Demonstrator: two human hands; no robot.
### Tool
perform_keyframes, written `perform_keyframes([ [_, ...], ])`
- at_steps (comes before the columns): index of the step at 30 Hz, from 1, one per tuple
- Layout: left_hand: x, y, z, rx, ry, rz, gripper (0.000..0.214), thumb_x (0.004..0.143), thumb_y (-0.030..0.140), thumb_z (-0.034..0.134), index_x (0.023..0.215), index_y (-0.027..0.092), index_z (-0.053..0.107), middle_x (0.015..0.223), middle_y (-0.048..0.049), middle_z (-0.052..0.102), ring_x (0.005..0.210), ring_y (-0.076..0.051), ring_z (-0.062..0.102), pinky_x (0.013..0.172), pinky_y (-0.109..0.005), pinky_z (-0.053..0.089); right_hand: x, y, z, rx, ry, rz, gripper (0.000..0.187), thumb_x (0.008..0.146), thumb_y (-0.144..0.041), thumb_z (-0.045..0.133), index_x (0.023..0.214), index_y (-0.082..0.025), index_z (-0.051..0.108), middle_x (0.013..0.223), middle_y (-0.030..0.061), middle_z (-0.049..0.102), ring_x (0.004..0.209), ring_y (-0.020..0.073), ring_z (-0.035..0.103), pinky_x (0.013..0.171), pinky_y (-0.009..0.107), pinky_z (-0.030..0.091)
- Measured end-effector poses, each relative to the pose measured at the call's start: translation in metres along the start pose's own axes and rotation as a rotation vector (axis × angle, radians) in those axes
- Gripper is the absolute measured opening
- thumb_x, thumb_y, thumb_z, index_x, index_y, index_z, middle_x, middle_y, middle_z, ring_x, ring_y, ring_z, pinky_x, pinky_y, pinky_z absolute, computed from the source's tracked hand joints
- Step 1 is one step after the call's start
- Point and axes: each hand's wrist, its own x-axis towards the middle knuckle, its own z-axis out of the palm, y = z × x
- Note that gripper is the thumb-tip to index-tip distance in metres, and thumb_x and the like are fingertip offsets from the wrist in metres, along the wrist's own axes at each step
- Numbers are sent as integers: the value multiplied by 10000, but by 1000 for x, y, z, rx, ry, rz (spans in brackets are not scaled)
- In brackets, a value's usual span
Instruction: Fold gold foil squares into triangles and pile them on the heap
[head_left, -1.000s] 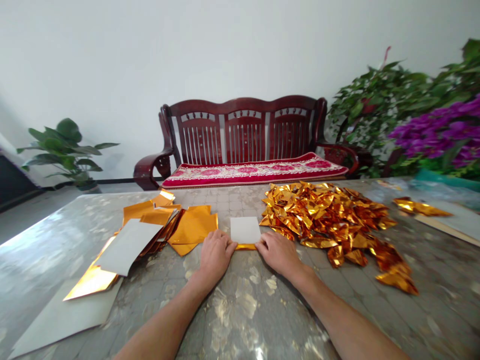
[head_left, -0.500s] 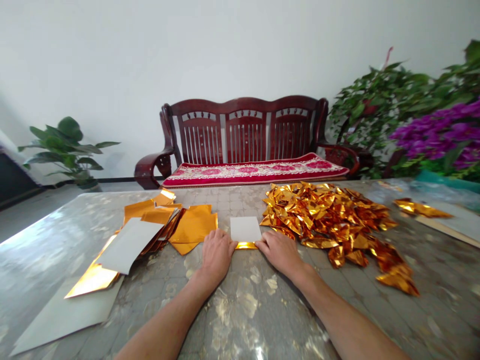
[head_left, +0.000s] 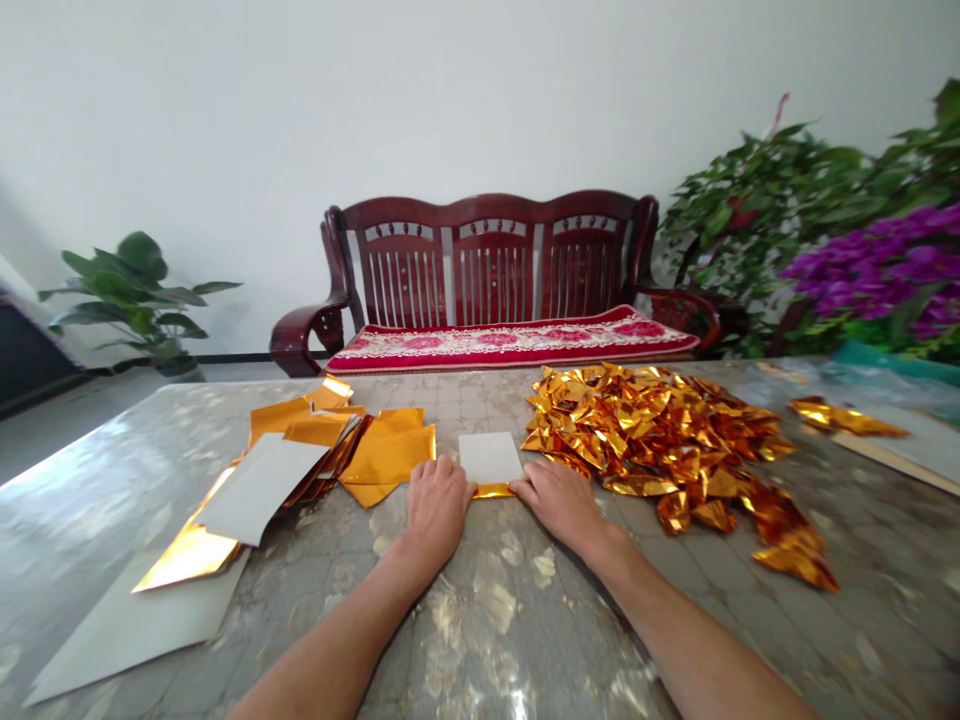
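Observation:
A small sheet of gold foil paper (head_left: 490,462) lies white side up at the table's middle, its near edge folded over to show a gold strip. My left hand (head_left: 437,502) pinches the left end of that folded strip. My right hand (head_left: 553,497) pinches the right end. Both hands rest on the marbled table (head_left: 487,600) with fingers curled onto the paper.
A loose stack of flat gold and white sheets (head_left: 315,455) lies to the left. A big heap of folded gold pieces (head_left: 660,435) spreads to the right. A large white sheet (head_left: 135,620) sits near left. Beyond the table stand a wooden bench (head_left: 491,290) and potted plants (head_left: 840,240).
Both hands stay on the folded edge, shifting very slightly. The view has drifted a little.

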Motion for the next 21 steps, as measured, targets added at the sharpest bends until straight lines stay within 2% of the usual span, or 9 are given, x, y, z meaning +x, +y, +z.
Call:
perform_keyframes([
  [12, -1, 1, 1, 7, -50, -16, 258, 974, 309, 455, 947, 162, 665, 1003, -84, 627, 994, -246, 566, 829, -352, 415, 7, 7, 6, -19, 37, -102, 304, 970, -420, 518, 821, -190, 649, 898, 63, 704, 868, 205, 636, 712, 285, 366],
  [21, 0, 0, 3, 56, 3, -10, 283, 966, 333, 464, 937, 156, 683, 957, -102, 640, 962, -275, 570, 852, -414, 380, 10, 8, 6, -28, 17, -100, 300, 955, -421, 544, 809, -187, 662, 897, 69, 718, 851, 203, 649, 715, 281, 373],
])
